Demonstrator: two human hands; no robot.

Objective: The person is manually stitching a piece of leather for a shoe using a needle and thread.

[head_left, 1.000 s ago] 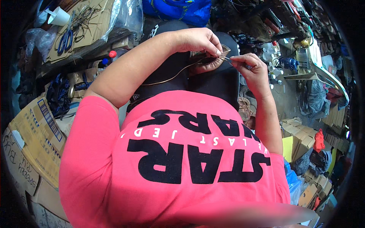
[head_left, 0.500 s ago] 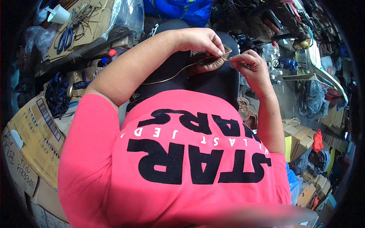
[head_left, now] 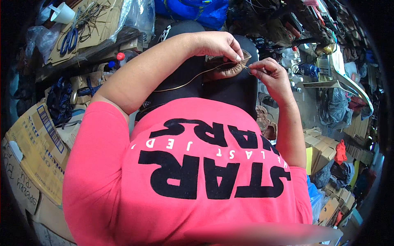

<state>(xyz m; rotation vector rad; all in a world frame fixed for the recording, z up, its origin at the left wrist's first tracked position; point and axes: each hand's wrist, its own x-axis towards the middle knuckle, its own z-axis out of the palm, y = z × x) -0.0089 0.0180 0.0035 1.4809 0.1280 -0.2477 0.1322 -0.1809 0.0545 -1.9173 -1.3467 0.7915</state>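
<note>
A brown leather piece (head_left: 225, 73), shaped like a shoe's upper with a gathered edge, rests on my dark-trousered lap. My left hand (head_left: 221, 46) is closed on its upper edge, thumb and fingertips pinching the leather. A thin tan cord (head_left: 186, 83) runs from that edge down to the left across my thigh. Just right of the leather, my right hand (head_left: 271, 76) is pinched at the thumb and forefinger on a thin strand of the cord by the stitched edge. Whether a needle is on the strand is too small to tell.
On the left, a cardboard-covered bench (head_left: 111, 18) holds blue-handled scissors (head_left: 69, 41) and a white cup (head_left: 62, 14). A blue bag (head_left: 197, 12) lies ahead. Brown woven shoes (head_left: 266, 123) sit beside my right leg. Several bottles stand further right, and cardboard boxes (head_left: 35, 143) at left.
My right hand has shifted slightly down, and more strand shows at the leather's edge beside its fingertips. My left hand keeps its pinch, with hardly any movement.
</note>
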